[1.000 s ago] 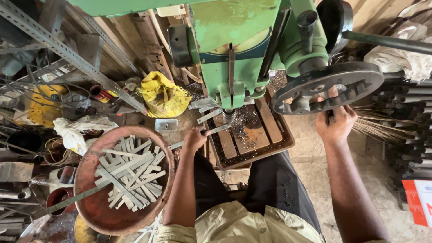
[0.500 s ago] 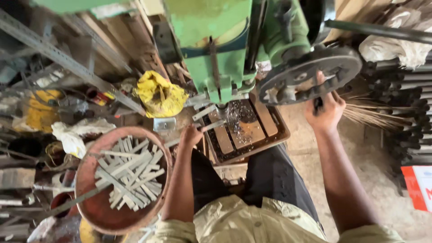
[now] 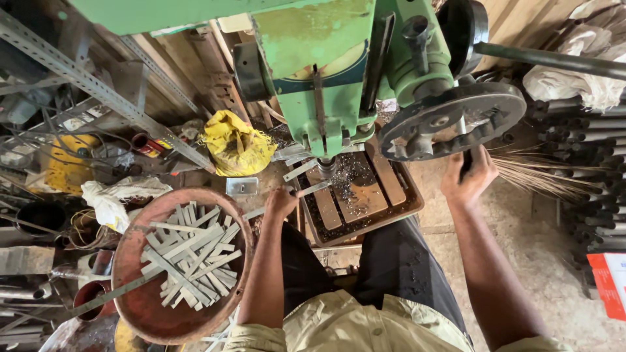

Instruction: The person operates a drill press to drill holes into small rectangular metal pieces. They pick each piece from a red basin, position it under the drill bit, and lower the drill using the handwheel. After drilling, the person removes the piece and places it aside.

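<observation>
A green press machine [image 3: 339, 72] stands in front of me over a wooden tray [image 3: 404, 210] strewn with metal chips. My left hand [image 3: 282, 203] grips a flat grey metal strip [image 3: 315, 189] that reaches under the machine's tool [image 3: 326, 167]. My right hand [image 3: 467, 179] is closed on the dark handle [image 3: 465, 163] hanging from the black handwheel [image 3: 453, 120] at the machine's right side. To my left sits a round rusty pan [image 3: 134, 306] holding several cut grey metal strips [image 3: 192, 261].
A yellow bag [image 3: 238, 148] lies behind the pan. Perforated steel angle bars [image 3: 98, 88], wires and cans crowd the left. Dark pipes [image 3: 590, 189] and a bundle of thin sticks [image 3: 541, 173] lie at the right. A long thin rod [image 3: 111, 294] crosses the pan.
My right hand has followed the handwheel's handle downward as the wheel turned. My left hand has stayed at the strip under the tool. The camera view has shifted slightly.
</observation>
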